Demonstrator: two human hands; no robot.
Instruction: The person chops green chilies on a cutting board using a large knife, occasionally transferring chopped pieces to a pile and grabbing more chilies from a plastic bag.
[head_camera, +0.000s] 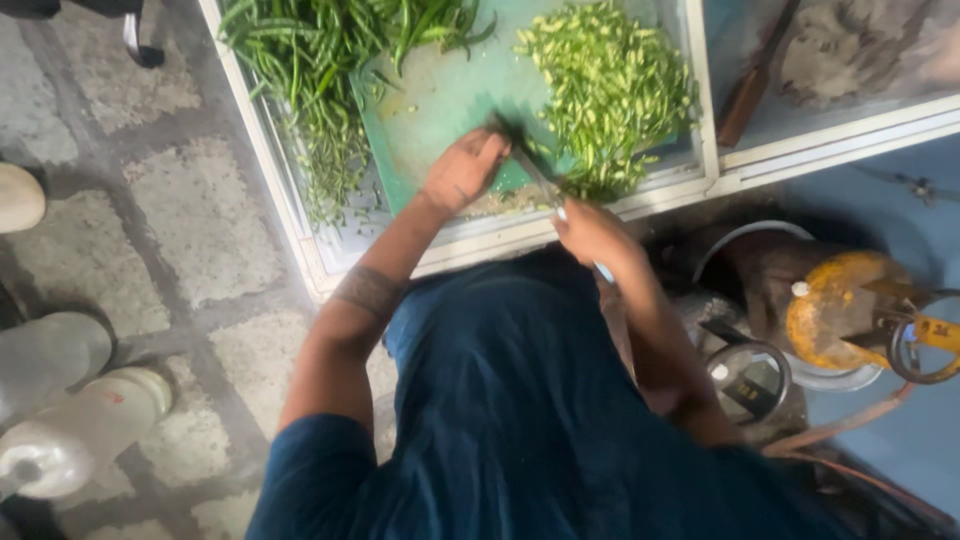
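Note:
My left hand (462, 168) presses down on a few green chillies (505, 130) on a green cutting board (445, 95). My right hand (590, 232) is closed around the handle of a knife (540, 178), whose blade lies against those chillies. A heap of chopped green chilli pieces (610, 85) covers the right part of the board. Whole long green chillies (310, 70) are piled on the left. The picture is blurred by motion.
The board lies on a white-framed counter (290, 215). Another knife with a wooden handle (745, 95) rests on the surface to the right. Below right stand a yellow gas cylinder top (840, 305) and metal pots (750, 375). Pale containers (70, 430) stand on the stone floor at left.

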